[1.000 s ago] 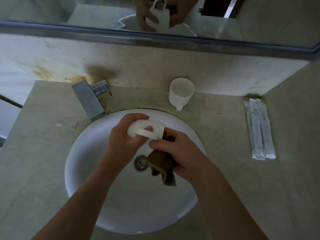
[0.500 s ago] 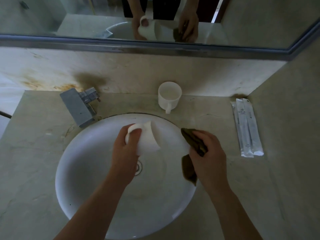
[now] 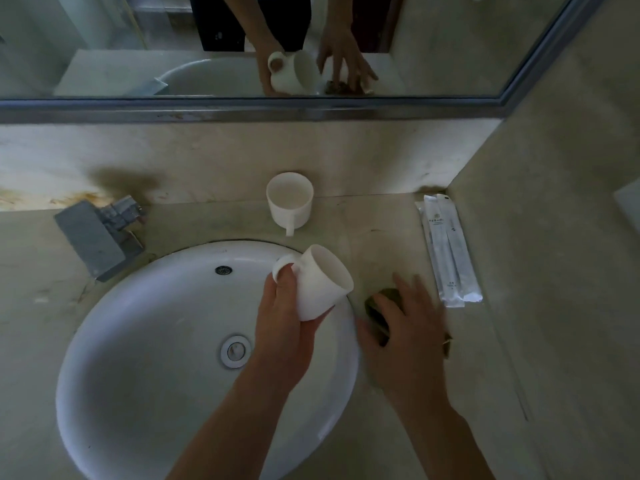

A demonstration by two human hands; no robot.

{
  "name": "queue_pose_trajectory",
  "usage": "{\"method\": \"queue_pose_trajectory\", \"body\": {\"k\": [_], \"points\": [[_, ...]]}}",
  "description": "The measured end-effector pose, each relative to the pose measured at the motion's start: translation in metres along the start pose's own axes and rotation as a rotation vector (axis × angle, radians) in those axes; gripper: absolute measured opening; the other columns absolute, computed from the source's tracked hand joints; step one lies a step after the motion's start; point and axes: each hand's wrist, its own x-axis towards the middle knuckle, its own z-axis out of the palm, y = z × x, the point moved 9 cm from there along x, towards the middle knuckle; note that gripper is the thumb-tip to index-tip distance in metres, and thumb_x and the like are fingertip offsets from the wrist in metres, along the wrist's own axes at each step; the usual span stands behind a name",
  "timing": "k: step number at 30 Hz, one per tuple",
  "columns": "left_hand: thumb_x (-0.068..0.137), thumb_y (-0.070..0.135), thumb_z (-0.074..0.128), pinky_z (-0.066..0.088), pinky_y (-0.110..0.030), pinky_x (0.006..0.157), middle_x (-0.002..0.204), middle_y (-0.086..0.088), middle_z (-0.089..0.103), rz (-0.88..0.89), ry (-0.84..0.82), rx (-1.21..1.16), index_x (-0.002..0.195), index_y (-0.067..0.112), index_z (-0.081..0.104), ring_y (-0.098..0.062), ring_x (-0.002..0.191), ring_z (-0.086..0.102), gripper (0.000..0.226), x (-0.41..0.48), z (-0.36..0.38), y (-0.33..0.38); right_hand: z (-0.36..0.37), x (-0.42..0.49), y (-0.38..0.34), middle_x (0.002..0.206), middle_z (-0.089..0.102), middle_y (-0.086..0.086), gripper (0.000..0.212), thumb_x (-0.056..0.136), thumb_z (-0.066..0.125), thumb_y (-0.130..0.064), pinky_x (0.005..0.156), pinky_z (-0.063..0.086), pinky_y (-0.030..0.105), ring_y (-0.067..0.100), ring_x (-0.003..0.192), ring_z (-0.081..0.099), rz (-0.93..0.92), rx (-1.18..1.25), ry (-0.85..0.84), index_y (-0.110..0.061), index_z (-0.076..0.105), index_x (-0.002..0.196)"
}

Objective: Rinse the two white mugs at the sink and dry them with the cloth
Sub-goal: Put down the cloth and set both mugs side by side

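Left hand: your left hand (image 3: pixel 282 327) holds one white mug, the held mug (image 3: pixel 320 284). Grip wrapped around its lower body, thumb up by the handle.
Held mug: tilted, mouth facing up and right. It hangs over the right rim of the sink, touching nothing but your hand.
Right hand: your right hand (image 3: pixel 403 336) lies palm down on the table, fingers spread flat. Grip splayed, pinching nothing that shows.
Cloth: one dark olive cloth (image 3: pixel 382 303), mostly hidden under your right hand. It sits on the table just right of the sink rim, with a bit sticking out past your fingers. A small scrap of the same colour peeks out at the hand's right edge.
Sink: one round white sink (image 3: pixel 145 341) with a drain (image 3: pixel 235 350) at the bottom and an overflow hole (image 3: pixel 223 270) near the back wall.
Table: beige marble table (image 3: pixel 41 306) runs around the sink.
Faucet: one square grey faucet (image 3: pixel 95 237) at back left, spout pointing toward the basin.
Sachets: white sealed sachets (image 3: pixel 448 249) lie side by side at right, near the side wall. Looks like two; exact count unclear.
Second mug: one more white mug, the standing mug (image 3: pixel 290 200), upright behind the sink against the backsplash, handle pointing toward you. Mugs total: two.
Mirror: one mirror (image 3: pixel 104 46) above the backsplash, reflecting both your hands and the held mug.
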Motion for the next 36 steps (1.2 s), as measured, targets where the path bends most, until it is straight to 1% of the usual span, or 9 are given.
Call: {"method": "queue_pose_trajectory", "body": {"k": [2, 7, 10, 13, 17, 23, 28, 34, 36], "points": [[0.104, 0.046, 0.06, 0.062, -0.049, 0.092, 0.136, -0.013, 0.07, 0.031, 0.008, 0.027, 0.137, 0.021, 0.062, -0.029, 0.119, 0.074, 0.042, 0.001, 0.011, -0.003, -0.014, 0.006, -0.025, 0.131, 0.071, -0.005, 0.032, 0.098, 0.066, -0.045, 0.103, 0.059, 0.043, 0.015, 0.123, 0.066, 0.12, 0.424, 0.006, -0.03, 0.069, 0.127], [0.109, 0.032, 0.056, 0.065, -0.032, 0.083, 0.123, -0.004, 0.073, 0.204, -0.078, 0.3, 0.138, 0.023, 0.055, -0.012, 0.103, 0.077, 0.031, 0.002, 0.033, 0.005, 0.002, 0.026, -0.043, 0.122, 0.065, -0.023, 0.051, 0.097, 0.066, -0.052, 0.071, 0.05, -0.001, -0.012, 0.1, 0.066, 0.381, 0.921, -0.125, -0.036, 0.052, 0.142], [0.096, 0.038, 0.071, 0.06, -0.047, 0.102, 0.128, 0.006, 0.073, 0.201, -0.123, 0.341, 0.136, 0.038, 0.06, -0.022, 0.12, 0.072, 0.041, 0.008, 0.035, 0.009, 0.005, 0.04, -0.044, 0.133, 0.06, -0.019, 0.072, 0.092, 0.074, -0.049, 0.071, 0.051, 0.0, -0.005, 0.108, 0.064, 0.352, 0.983, -0.135, -0.032, 0.042, 0.155], [0.094, 0.047, 0.071, 0.055, -0.038, 0.106, 0.139, 0.016, 0.065, 0.297, -0.134, 0.591, 0.143, 0.046, 0.057, -0.009, 0.129, 0.063, 0.051, 0.015, 0.034, 0.02, 0.01, 0.057, -0.031, 0.131, 0.058, -0.029, 0.071, 0.09, 0.081, -0.04, 0.076, 0.052, 0.0, -0.006, 0.115, 0.062, 0.321, 0.986, -0.149, -0.043, 0.041, 0.149], [0.105, 0.034, 0.061, 0.047, -0.013, 0.091, 0.143, 0.008, 0.058, 0.375, -0.137, 0.89, 0.155, 0.036, 0.05, -0.004, 0.122, 0.06, 0.051, 0.032, 0.04, 0.017, 0.018, 0.084, -0.016, 0.145, 0.053, -0.018, 0.089, 0.09, 0.084, -0.022, 0.081, 0.046, -0.005, 0.0, 0.132, 0.049, 0.242, 0.867, -0.166, -0.024, 0.035, 0.163], [0.107, 0.033, 0.056, 0.058, -0.032, 0.094, 0.13, 0.004, 0.072, 0.382, -0.114, 1.062, 0.151, 0.031, 0.051, -0.017, 0.116, 0.068, 0.044, 0.06, 0.059, 0.002, 0.037, 0.125, -0.005, 0.134, 0.059, -0.025, 0.082, 0.089, 0.083, -0.009, 0.09, 0.044, -0.002, -0.02, 0.117, 0.056, 0.108, 0.804, -0.223, -0.024, 0.042, 0.158], [0.104, 0.021, 0.059, 0.043, -0.01, 0.075, 0.13, 0.0, 0.067, 0.365, -0.056, 1.084, 0.14, 0.022, 0.058, -0.017, 0.113, 0.065, 0.036, 0.081, 0.069, 0.004, 0.049, 0.15, -0.002, 0.133, 0.059, -0.03, 0.071, 0.091, 0.079, -0.005, 0.096, 0.046, 0.004, -0.024, 0.121, 0.054, 0.029, 0.803, -0.235, -0.033, 0.047, 0.149], [0.099, 0.03, 0.059, 0.054, -0.041, 0.111, 0.15, 0.005, 0.057, 0.331, -0.159, 0.927, 0.156, 0.036, 0.039, -0.014, 0.135, 0.059, 0.061, 0.095, 0.081, 0.004, 0.057, 0.174, -0.008, 0.144, 0.061, -0.019, 0.075, 0.095, 0.076, -0.006, 0.108, 0.05, 0.017, -0.011, 0.132, 0.055, -0.007, 0.781, -0.333, -0.028, 0.043, 0.159], [0.101, 0.03, 0.059, 0.051, -0.033, 0.112, 0.151, 0.009, 0.056, 0.298, -0.208, 0.951, 0.159, 0.038, 0.035, -0.01, 0.137, 0.057, 0.063, 0.097, 0.083, 0.003, 0.061, 0.179, -0.007, 0.142, 0.056, -0.03, 0.085, 0.095, 0.076, -0.006, 0.112, 0.048, 0.024, -0.012, 0.132, 0.053, 0.012, 0.769, -0.364, -0.033, 0.033, 0.163]]}}
